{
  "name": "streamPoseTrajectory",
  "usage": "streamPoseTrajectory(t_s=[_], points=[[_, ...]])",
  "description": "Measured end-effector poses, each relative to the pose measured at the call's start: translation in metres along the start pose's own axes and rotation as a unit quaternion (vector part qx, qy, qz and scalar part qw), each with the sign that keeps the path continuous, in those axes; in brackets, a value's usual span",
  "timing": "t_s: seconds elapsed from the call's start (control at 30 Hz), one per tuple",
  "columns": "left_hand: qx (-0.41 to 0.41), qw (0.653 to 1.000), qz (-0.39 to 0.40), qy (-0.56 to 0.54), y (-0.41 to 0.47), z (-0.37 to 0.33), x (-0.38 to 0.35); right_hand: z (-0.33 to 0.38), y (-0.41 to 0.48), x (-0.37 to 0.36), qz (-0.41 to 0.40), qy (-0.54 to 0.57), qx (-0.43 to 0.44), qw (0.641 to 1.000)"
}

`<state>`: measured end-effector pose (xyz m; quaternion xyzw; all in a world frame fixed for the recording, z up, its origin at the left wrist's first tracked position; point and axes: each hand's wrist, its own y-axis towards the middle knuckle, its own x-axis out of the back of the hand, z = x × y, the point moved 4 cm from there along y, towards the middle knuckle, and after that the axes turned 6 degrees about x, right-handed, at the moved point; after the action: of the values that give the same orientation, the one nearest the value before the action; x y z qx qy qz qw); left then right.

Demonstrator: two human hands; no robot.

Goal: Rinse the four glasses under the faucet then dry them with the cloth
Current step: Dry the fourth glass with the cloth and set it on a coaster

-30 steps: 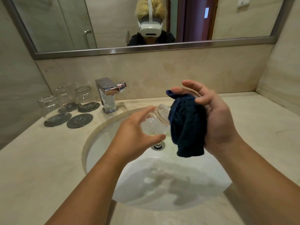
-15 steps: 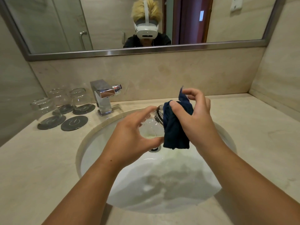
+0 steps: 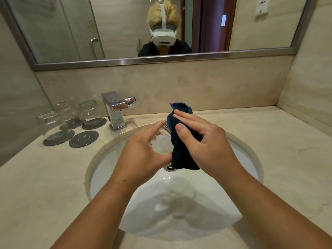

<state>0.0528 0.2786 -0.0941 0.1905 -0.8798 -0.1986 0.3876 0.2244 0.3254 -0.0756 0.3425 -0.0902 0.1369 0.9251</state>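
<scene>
Both forearms reach forward over the sink [image 3: 197,221], which judging by the task is so that any drips fall into the bowl and not on the counter [image 3: 36,194].

The left hand [image 3: 143,151] grips one clear glass [image 3: 161,142]. Its fingers curl over the top and the thumb closes in from below, so the glass lies tipped on its side inside that ring of fingers. This seems meant to turn one end toward the other hand for wiping. Which end that is, I cannot tell.

The right hand [image 3: 203,144] pinches a dark blue cloth [image 3: 181,153]. The thumb presses the cloth against the glass, the forefinger lies across the bunched top, and the rest of the cloth is gathered in the palm. A tuft sticks up past the forefinger, and a loose end hangs below the fingers toward the drain [image 3: 169,168]. The wrist is bent inward, and the two hands nearly touch across the glass. This looks like the drying step.

Beyond the left fingertips and off to their left, three glasses [image 3: 66,109] stand upside down on dark round coasters. A fourth coaster [image 3: 83,138] is bare, probably kept for the glass in hand. Past them the faucet [image 3: 115,112] shows no running water. Farthest off, the mirror [image 3: 125,24] hangs on the wall.
</scene>
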Motion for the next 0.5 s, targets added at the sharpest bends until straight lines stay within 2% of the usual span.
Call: streamPoseTrajectory(t_s=[0.13, 0.33, 0.5], points=[[0.007, 1.0, -0.001, -0.002, 0.0, -0.001, 0.001, -0.004, 0.001, 0.001, 0.008, 0.005, 0.012, 1.0], [-0.025, 0.999, 0.003, 0.041, -0.002, -0.01, -0.002, -0.023, 0.006, 0.009, -0.006, 0.043, -0.117, 0.992], [-0.009, 0.999, -0.012, 0.052, 0.0, -0.009, -0.005, -0.024, 0.006, 0.006, 0.002, 0.031, -0.117, 0.993]])
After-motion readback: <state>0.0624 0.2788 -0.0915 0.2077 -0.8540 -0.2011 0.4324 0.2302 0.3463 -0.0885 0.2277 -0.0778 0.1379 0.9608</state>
